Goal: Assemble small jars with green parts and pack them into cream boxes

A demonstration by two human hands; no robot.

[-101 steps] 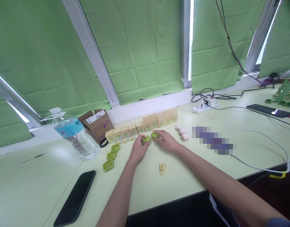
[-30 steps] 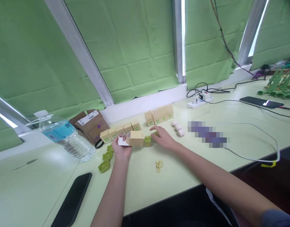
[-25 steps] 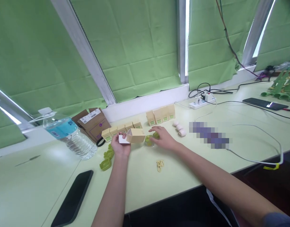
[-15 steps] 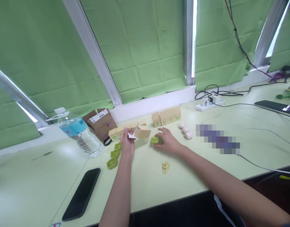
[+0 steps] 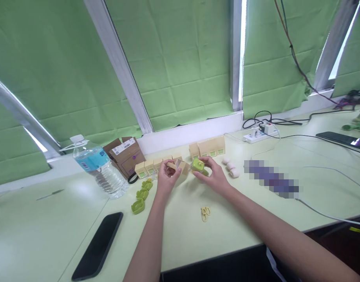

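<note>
My left hand (image 5: 167, 178) grips a small tan cardboard box (image 5: 184, 169) with its open end tilted up and a flap sticking out. Close beside it, my right hand (image 5: 212, 175) pinches a small green item (image 5: 198, 165) that looks to be in clear packaging, raised off the table. Its exact kind I cannot make out. Left of my left forearm lie several green cup-shaped pieces (image 5: 142, 194) in a line. A few pale yellow rings (image 5: 205, 213) rest on the table between my forearms.
Rows of small tan boxes (image 5: 210, 146) stand at the back. Pink pieces (image 5: 230, 167) lie to the right. A water bottle (image 5: 103, 168), a brown carton (image 5: 125, 156) and a phone (image 5: 99, 244) are at left. Behind, a power strip (image 5: 260, 135) trails cables.
My right hand has lifted the green item off the table towards the box. My left hand has turned the box so that its opening now faces up and toward the green item.
</note>
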